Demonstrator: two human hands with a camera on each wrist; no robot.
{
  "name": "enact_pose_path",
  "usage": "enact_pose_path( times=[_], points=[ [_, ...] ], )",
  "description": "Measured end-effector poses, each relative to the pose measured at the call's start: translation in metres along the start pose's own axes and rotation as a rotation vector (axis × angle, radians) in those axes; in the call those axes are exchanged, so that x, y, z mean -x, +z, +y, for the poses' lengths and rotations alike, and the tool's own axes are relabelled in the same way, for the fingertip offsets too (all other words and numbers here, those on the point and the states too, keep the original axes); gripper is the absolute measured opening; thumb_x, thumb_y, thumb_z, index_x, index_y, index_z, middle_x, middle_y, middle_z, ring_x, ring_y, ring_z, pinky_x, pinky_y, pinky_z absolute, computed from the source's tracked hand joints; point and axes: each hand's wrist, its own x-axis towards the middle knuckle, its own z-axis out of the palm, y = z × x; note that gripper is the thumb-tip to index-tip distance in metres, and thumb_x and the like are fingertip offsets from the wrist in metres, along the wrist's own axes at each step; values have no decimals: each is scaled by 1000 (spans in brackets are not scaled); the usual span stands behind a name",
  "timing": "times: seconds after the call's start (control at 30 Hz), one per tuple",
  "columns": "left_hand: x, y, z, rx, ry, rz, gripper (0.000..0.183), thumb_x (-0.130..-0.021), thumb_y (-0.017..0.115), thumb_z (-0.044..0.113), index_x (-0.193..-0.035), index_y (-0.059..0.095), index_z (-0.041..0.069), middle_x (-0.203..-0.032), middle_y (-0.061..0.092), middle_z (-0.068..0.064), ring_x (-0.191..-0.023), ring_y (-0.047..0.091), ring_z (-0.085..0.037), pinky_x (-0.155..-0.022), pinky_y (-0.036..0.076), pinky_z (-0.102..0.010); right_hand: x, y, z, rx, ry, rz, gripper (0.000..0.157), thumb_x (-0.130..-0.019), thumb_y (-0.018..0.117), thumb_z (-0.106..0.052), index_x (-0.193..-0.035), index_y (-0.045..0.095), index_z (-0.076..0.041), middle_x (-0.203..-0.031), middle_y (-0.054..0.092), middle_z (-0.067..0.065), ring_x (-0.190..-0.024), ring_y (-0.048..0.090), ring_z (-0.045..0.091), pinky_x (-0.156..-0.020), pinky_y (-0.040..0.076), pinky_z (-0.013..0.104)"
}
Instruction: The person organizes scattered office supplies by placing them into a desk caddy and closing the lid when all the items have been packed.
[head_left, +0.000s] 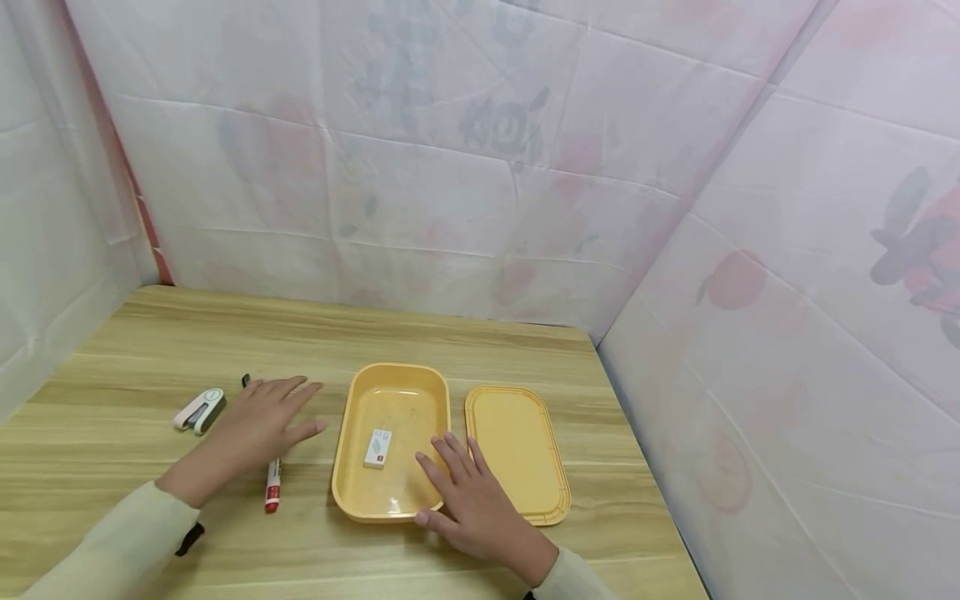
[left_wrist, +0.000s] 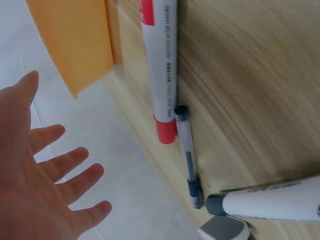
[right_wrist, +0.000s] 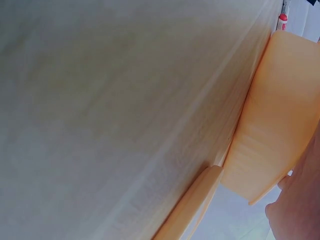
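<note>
My left hand [head_left: 258, 425] hovers with fingers spread over a red-and-white marker [head_left: 273, 483]; nothing is in its grasp. In the left wrist view, a clear pen [left_wrist: 186, 150] with dark ends lies against that marker's red end, and a white marker [left_wrist: 270, 200] with a black cap lies near the pen. A yellow plastic box [head_left: 341, 467] stands uncovered between my hands, with a small white printed carton [head_left: 378, 448] inside. My right hand [head_left: 476, 508], fingers extended and holding nothing, overlaps the box's near right corner. It partly hides the flat yellow lid [head_left: 519, 442].
A small pale and dark green stapler [head_left: 201, 410] sits left of my left hand. Light printed sheets [head_left: 450, 208] hang behind the wooden table [head_left: 300, 333] and along both its sides. The lid lies just right of the box.
</note>
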Motion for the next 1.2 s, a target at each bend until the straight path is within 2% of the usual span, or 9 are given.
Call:
enact_pose_path(
  times=[0.27, 0.53, 0.7, 0.9, 1.2],
  points=[
    [5, 1, -10, 4, -14, 32, 68, -98, 57, 57, -146, 52, 9, -147, 50, -26, -133, 47, -49, -110, 27, -71, 1, 0, 0, 2, -2, 8, 75, -102, 49, -55, -163, 19, -21, -164, 27, 15, -153, 22, 36, -120, 17, 60],
    [8, 4, -25, 3, -42, 19, 70, -99, 54, 57, -147, 50, 7, -146, 50, -27, -132, 46, -52, -106, 31, -70, 1, -1, 0, -14, 1, -3, 74, -103, 44, -56, -163, 19, -21, -164, 26, 15, -153, 21, 36, -120, 17, 61],
    [10, 5, -33, 7, -53, 29, 68, -100, 56, 53, -147, 50, 5, -146, 49, -29, -132, 44, -56, -105, 32, -71, 0, -1, 0, -5, -1, 2, 76, -102, 48, -55, -163, 18, -21, -164, 27, 15, -153, 21, 36, -120, 17, 61],
    [15, 5, -41, 3, -60, 55, 67, -99, 59, 49, -146, 50, 2, -145, 47, -31, -129, 46, -55, -104, 33, -71, 0, -1, 0, -9, -1, 5, 75, -102, 47, -55, -163, 19, -21, -164, 27, 15, -153, 22, 36, -120, 17, 61],
    [15, 8, -54, -29, -113, 33, 68, -100, 58, 50, -146, 50, 1, -146, 45, -34, -130, 45, -56, -105, 32, -72, 0, -1, -1, -10, -2, 9, 73, -102, 49, -54, -161, 24, -20, -164, 27, 15, -153, 22, 35, -120, 17, 60]
  ],
)
